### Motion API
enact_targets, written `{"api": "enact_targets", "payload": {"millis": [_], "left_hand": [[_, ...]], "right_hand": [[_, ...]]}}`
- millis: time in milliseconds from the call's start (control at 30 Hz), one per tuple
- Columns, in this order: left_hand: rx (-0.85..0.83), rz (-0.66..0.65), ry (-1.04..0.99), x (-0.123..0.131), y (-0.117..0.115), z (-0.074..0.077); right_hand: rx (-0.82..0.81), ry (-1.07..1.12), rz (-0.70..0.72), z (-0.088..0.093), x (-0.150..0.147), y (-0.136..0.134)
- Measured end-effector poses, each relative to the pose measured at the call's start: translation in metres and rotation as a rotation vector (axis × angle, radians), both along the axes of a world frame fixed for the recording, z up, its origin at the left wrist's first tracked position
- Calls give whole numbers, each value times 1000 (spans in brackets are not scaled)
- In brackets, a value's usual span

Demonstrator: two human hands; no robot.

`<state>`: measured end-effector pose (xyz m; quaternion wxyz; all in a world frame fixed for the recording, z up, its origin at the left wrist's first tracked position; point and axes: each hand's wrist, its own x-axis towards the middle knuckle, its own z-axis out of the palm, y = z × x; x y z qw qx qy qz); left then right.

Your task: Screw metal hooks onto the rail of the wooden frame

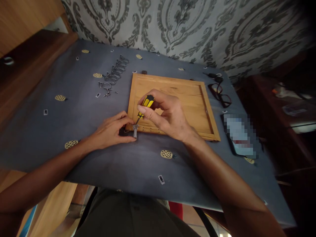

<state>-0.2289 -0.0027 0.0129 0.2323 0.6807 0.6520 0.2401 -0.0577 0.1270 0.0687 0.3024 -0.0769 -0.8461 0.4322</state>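
Note:
My right hand (168, 113) grips a yellow-and-black screwdriver (148, 101), which tilts with its shaft pointing down and left. The screwdriver's tip meets a small grey metal hook (135, 130) at the near left corner of a framed wooden board (182, 98). Thumb and fingers of my left hand (111, 130) pinch this hook against the board's near edge. Any screw under the tip is too small to make out. Several small dark holes run along the near edge of the board, right of the hook.
Behind my left hand lie a row of metal hooks (116, 71), a single hook (105, 86) and several loose screws (107, 94). To the board's right are keys (216, 77), glasses (220, 95) and a phone (238, 135). A patterned wall (172, 26) rises behind the blue-covered table (118, 164).

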Motion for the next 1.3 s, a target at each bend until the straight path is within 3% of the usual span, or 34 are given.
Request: {"api": "enact_targets", "payload": {"millis": [367, 667, 900, 1133, 1300], "left_hand": [[-3, -8, 7, 0, 0, 1], [3, 4, 24, 2, 0, -1], [5, 3, 25, 3, 0, 3], [11, -11, 26, 2, -1, 1], [32, 2, 32, 3, -2, 0]], "right_hand": [[-47, 9, -16, -6, -2, 2], [-85, -36, 10, 2, -2, -2], [33, 34, -177, 9, -9, -13], [-324, 153, -121, 11, -21, -37], [-428, 188, -110, 10, -35, -46]]}}
